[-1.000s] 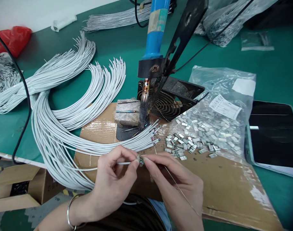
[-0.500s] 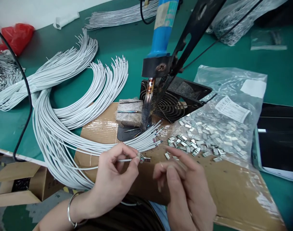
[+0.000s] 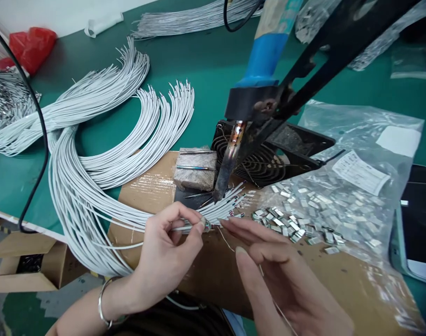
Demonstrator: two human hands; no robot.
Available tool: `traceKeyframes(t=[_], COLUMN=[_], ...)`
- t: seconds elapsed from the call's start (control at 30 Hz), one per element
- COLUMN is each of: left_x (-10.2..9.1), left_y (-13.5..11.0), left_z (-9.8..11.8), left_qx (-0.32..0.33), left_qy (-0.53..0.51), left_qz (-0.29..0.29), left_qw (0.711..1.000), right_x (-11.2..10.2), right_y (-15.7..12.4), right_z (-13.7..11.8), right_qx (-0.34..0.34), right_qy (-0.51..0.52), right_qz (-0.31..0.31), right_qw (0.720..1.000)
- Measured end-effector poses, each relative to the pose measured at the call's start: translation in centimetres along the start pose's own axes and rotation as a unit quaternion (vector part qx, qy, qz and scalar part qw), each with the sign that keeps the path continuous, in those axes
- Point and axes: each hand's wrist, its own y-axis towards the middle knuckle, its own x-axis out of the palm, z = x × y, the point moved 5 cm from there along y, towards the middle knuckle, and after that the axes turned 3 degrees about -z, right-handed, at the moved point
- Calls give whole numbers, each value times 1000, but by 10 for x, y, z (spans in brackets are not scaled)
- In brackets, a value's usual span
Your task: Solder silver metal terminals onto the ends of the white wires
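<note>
My left hand (image 3: 171, 256) pinches the end of a white cable between thumb and index finger. At the fingertips is a small metal connector (image 3: 207, 226), partly covered by them. My right hand (image 3: 279, 270) is just to the right, its fingers curved around a thin solder wire (image 3: 226, 241). The wire runs from beside the connector through this hand and out below; the exact grip is partly hidden. Above both hands a soldering iron (image 3: 233, 144) with a blue handle points down from a black stand arm (image 3: 324, 56).
Bundles of white cables (image 3: 104, 186) curve across the left. Small metal connectors (image 3: 286, 221) lie on and beside a clear plastic bag (image 3: 366, 116) at right. Behind the iron sits a black fan (image 3: 261, 163), beside a wrapped block (image 3: 195, 175). A tablet-like device (image 3: 421, 219) lies far right.
My right hand's fingers have opened out and stretched toward the connector, and the solder wire now shows in it. My left hand keeps its pinch. The view has shifted slightly.
</note>
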Motion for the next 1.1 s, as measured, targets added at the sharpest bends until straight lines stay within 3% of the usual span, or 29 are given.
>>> traceKeyframes(t=[0.1, 0.2, 0.3, 0.53, 0.83, 1.1], left_x=[1, 4, 3, -3, -6, -7], left_y=[2, 2, 2, -1, -12, -21], left_z=[1, 3, 4, -2, -5, -1], left_qx=[-10, -31, -55, -83, -94, -97], left_qy=[3, 8, 11, -75, -100, -95], left_qz=[-3, -20, -35, -89, -124, -143], left_qw=[1000, 999, 998, 990, 983, 980], right_x=[0, 5, 13, 10, 12, 3], right_y=[5, 14, 21, 22, 15, 12], right_z=[5, 8, 7, 14, 6, -6], right_qx=[-24, -52, -72, -35, -116, -199], right_qy=[-63, -143, -99, -28, 8, -23], right_qz=[32, 13, -31, -47, -148, -175], right_qw=[997, 988, 992, 998, 982, 964])
